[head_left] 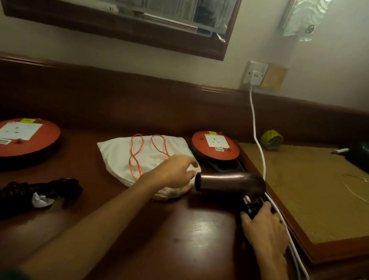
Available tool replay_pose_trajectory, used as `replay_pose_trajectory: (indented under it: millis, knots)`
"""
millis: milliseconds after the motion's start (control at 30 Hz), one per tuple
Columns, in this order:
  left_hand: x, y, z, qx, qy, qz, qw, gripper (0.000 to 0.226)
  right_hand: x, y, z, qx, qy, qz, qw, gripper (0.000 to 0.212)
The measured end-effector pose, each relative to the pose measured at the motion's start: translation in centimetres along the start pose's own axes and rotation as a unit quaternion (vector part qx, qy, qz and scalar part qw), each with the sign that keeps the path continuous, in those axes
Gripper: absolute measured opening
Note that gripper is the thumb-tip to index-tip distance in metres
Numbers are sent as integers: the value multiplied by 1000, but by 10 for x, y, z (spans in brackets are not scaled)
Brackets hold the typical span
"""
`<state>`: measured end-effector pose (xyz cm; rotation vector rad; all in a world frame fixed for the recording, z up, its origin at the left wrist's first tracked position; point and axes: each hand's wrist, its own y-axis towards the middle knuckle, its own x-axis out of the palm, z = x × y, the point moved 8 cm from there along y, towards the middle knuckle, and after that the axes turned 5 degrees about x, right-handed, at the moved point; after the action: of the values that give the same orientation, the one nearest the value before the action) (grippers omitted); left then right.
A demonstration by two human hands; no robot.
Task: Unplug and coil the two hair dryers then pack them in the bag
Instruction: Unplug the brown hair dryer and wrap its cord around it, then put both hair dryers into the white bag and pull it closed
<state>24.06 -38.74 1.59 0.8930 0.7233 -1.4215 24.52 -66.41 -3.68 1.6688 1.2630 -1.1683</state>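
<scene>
1. Far left: a black hair dryer with its dark cord bundled (20,192) lies on the dark polished wooden counter (164,237), beside a round red-topped cable reel with a white socket plate (15,138). Whether its cord is properly coiled cannot be told.
2. Centre: the white cloth drawstring bag with orange cords (142,157) lies flat on the counter. Your left hand (174,170) rests on its right edge, fingers loosely spread, holding nothing firmly; whether the mouth is open cannot be told.
3. Right of centre: the bronze-brown hair dryer (230,180) points its nozzle at the bag. Your right hand (261,225) is wrapped around its dark handle.
4. Behind it sits a second round red-topped cable reel (215,145).
5. Right: a white cable (258,146) runs from a white plug (256,76) seated in the wall socket (255,72), down past the dryer and over the counter edge. It appears to belong to this dryer, so unplugging looks not yet done.
6. Risks: bagging the dryer now would drag a plugged, uncoiled cable taut, straining plug and socket. The slack over the edge could snag. The loose orange cords could tangle with the nozzle.
7. Far right: a yellow tape roll (271,139) lies on the tan mat (314,195), clear of the work.
</scene>
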Motion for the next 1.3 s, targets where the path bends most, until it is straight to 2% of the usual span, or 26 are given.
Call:
replay_pose_trajectory:
  millis: [100,233,333,400,467,533,600,667,733,800,933,1133,1300]
  knots:
    - [2,-26,-37,-38,49,2,998,47,5,0,-10,18,-30,-20,999,69]
    - [12,-49,-55,-27,85,1,996,57,10,-3,-23,21,-50,-35,998,62]
    - [14,-57,-63,-19,79,30,996,49,8,-5,-25,23,-54,-32,998,65]
    - [15,-62,-67,-14,69,50,996,39,6,-11,-24,28,-76,-37,996,80]
    - [14,-68,-73,-15,60,69,996,30,-5,-24,-35,0,-139,4,990,95]
    - [10,-76,-83,-19,65,83,994,25,-16,-42,-67,-83,-167,68,980,89]
    - [3,-85,-96,-28,75,96,992,25,-8,-63,-112,-202,-90,58,974,63]
    - [-5,-96,-109,-36,81,121,989,30,19,-87,-157,-297,63,-55,951,37]
    - [-12,-108,-119,-47,92,168,980,37,53,-111,-193,-362,153,-149,907,32]
    - [-14,-119,-121,-49,110,209,971,38,79,-122,-215,-405,178,-146,885,34]
    - [-14,-128,-130,-74,62,229,969,34,94,-113,-237,-396,236,-111,880,21]
    - [-18,-132,-147,-88,-18,274,957,32,110,-100,-252,-454,217,-125,855,25]
    - [-15,-129,-149,-88,-26,299,950,27,108,-86,-244,-391,332,-134,848,10]
